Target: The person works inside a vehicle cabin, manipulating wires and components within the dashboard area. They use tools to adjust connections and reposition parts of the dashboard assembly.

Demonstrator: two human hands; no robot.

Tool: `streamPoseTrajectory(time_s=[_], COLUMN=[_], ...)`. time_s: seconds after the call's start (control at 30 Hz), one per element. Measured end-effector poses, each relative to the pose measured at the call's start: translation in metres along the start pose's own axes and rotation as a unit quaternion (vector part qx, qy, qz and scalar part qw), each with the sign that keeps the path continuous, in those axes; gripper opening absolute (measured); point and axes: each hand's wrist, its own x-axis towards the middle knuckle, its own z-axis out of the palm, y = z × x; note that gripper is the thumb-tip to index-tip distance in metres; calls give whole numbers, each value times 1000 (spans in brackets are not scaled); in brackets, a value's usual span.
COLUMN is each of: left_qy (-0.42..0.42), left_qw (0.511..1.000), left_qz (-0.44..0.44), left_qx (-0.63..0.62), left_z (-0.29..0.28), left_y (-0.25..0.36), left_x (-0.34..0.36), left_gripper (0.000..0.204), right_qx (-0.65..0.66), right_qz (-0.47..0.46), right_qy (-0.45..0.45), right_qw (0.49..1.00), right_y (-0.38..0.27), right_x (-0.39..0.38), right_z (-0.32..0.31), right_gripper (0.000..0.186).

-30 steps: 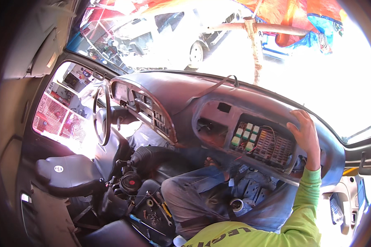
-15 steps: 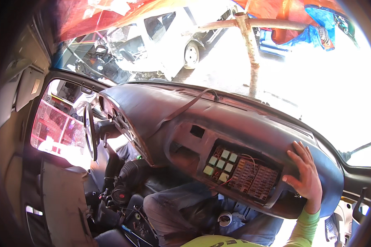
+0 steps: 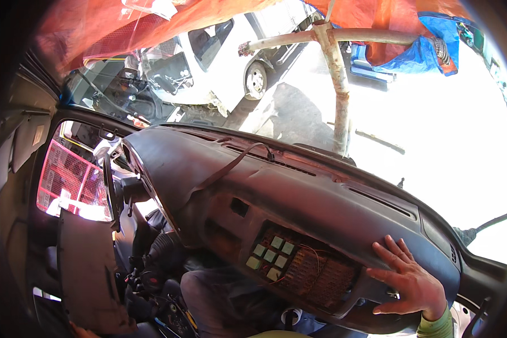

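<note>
I sit inside a car, facing a dusty dark dashboard (image 3: 298, 197). My right hand (image 3: 407, 279) lies flat with spread fingers on the dashboard's right face, next to an exposed fuse panel (image 3: 304, 265) with pale green relays and orange wiring. My green sleeve (image 3: 436, 328) shows at the wrist. My left hand is out of sight. My knee in grey trousers (image 3: 219, 296) sits under the panel.
A steering wheel (image 3: 111, 191) stands at the left, with a gear lever boot (image 3: 162, 253) below it. Through the windscreen I see a white car (image 3: 219, 62), a wooden post (image 3: 337, 84) and orange and blue tarpaulins (image 3: 411, 45). A seat back (image 3: 87, 276) is at lower left.
The view has swung up and left. My right hand has slid down from the dashboard's upper right edge onto its right face beside the fuse panel.
</note>
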Motion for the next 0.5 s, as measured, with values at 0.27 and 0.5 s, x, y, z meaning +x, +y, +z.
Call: streamPoseTrajectory(time_s=[0.27, 0.5], left_qy=[-17, -10], left_qw=[998, 998], left_qz=[8, 9], left_qx=[55, 64], left_z=[-11, -7], left_y=[5, -8], left_x=[10, 40], left_gripper=[39, 45], right_qx=[62, 125], right_qz=[-130, -174], right_qy=[-38, -44], right_qw=[989, 976], right_y=[24, 31], right_x=[-3, -5], right_z=[-2, -8], right_gripper=[72, 73])
